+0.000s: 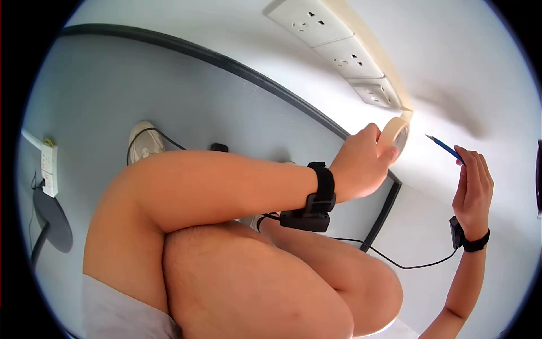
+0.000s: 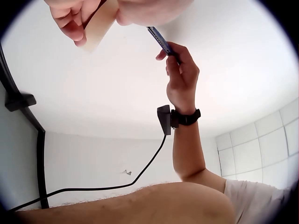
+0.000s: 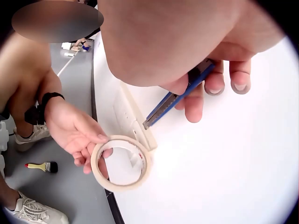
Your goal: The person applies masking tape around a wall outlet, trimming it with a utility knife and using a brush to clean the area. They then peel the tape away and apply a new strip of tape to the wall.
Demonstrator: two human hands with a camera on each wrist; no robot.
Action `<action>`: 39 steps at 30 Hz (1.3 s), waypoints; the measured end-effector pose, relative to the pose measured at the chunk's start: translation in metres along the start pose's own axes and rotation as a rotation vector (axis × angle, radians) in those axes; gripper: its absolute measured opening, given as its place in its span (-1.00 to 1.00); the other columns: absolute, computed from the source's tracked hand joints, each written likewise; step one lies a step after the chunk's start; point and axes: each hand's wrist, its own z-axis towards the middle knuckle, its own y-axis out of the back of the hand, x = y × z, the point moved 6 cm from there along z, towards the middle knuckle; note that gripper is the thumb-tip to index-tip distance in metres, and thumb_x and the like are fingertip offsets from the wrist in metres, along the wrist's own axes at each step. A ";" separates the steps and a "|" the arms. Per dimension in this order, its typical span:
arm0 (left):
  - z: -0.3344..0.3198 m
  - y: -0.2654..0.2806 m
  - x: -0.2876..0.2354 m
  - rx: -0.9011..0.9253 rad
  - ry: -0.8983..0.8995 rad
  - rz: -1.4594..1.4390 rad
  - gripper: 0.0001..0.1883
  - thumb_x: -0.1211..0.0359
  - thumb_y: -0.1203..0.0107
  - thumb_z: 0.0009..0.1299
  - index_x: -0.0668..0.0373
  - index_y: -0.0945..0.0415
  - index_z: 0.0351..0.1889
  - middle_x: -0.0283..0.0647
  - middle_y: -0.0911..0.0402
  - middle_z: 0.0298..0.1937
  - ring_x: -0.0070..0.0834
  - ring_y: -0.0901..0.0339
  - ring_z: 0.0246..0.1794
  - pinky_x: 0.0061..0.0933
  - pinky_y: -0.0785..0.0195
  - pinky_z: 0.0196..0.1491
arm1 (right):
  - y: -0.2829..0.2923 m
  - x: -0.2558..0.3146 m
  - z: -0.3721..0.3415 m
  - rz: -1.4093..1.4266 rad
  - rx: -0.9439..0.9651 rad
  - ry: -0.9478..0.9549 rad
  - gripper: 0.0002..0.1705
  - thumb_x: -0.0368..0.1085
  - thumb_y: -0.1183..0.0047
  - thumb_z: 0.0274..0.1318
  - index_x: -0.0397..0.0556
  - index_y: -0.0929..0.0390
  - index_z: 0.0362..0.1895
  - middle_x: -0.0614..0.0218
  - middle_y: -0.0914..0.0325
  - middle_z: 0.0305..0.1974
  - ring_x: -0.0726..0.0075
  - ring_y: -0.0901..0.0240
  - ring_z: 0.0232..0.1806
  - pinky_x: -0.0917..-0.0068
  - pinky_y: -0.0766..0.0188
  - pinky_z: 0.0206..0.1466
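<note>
My left hand [image 1: 361, 166] grips a roll of cream masking tape [image 1: 388, 134], thumb and fingers on its ring, close to the white wall. The roll is right at the lower end of a row of white wall sockets [image 1: 345, 59]. A strip of masking tape [image 1: 379, 55] runs along the sockets' edge down to the roll. Off to the right, my right hand [image 1: 474, 189] holds a slim blue utility knife [image 1: 446, 149], its tip toward the roll and apart from it. In the right wrist view, the knife [image 3: 175, 99] shows a metal blade end, and the tape roll [image 3: 96, 163] faces the camera.
A dark skirting strip [image 1: 226, 68] borders the grey floor [image 1: 186, 96]. A paintbrush [image 3: 43, 166] lies on the floor near a shoe [image 3: 35, 210]. At the far left is a white power strip [image 1: 49, 164]. Black cables [image 1: 403, 267] trail from the wrist cameras.
</note>
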 end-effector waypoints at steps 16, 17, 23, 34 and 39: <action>-0.008 -0.011 0.004 0.029 -0.028 0.034 -0.56 0.16 -0.15 0.70 0.45 -0.49 0.14 0.07 -0.75 -0.01 -0.29 -0.71 -0.13 -0.24 -0.59 -0.07 | -0.021 0.016 0.030 -0.059 0.071 0.121 -0.74 -0.71 0.01 0.36 -0.31 -0.50 0.07 -0.06 -0.51 -0.20 -0.27 -0.51 -0.21 -0.04 -0.48 -0.15; -0.007 -0.011 0.003 0.024 -0.033 0.026 -0.56 0.16 -0.15 0.70 0.45 -0.49 0.14 0.07 -0.75 -0.01 -0.29 -0.71 -0.13 -0.24 -0.59 -0.07 | -0.022 0.016 0.031 -0.064 0.074 0.130 -0.74 -0.71 0.01 0.36 -0.31 -0.50 0.07 -0.06 -0.51 -0.20 -0.27 -0.51 -0.21 -0.04 -0.48 -0.15; -0.005 -0.012 0.006 0.042 -0.039 0.022 -0.57 0.16 -0.16 0.69 0.45 -0.50 0.12 0.06 -0.74 -0.03 -0.29 -0.70 -0.14 -0.22 -0.58 -0.07 | -0.024 0.017 0.037 -0.039 0.068 0.087 -0.81 -0.67 -0.04 0.40 -0.23 -0.45 0.01 -0.05 -0.51 -0.25 -0.28 -0.47 -0.27 -0.03 -0.42 -0.22; -0.009 -0.007 0.002 0.068 -0.037 0.028 -0.56 0.15 -0.15 0.68 0.46 -0.53 0.11 0.08 -0.75 -0.04 -0.19 -0.72 -0.11 -0.16 -0.58 -0.01 | -0.019 0.026 0.041 0.020 0.073 0.079 -0.86 -0.61 -0.10 0.40 -0.19 -0.40 -0.18 0.02 -0.38 -0.38 -0.17 -0.32 -0.41 0.04 -0.30 -0.34; -0.006 -0.009 0.004 0.045 -0.036 0.051 -0.56 0.15 -0.15 0.68 0.46 -0.54 0.11 0.08 -0.75 -0.04 -0.21 -0.72 -0.11 -0.17 -0.58 -0.01 | -0.022 0.019 0.035 0.032 0.045 0.038 -0.77 -0.56 -0.18 0.40 -0.15 -0.37 -0.29 0.09 -0.32 -0.44 -0.06 -0.25 -0.46 0.11 -0.24 -0.39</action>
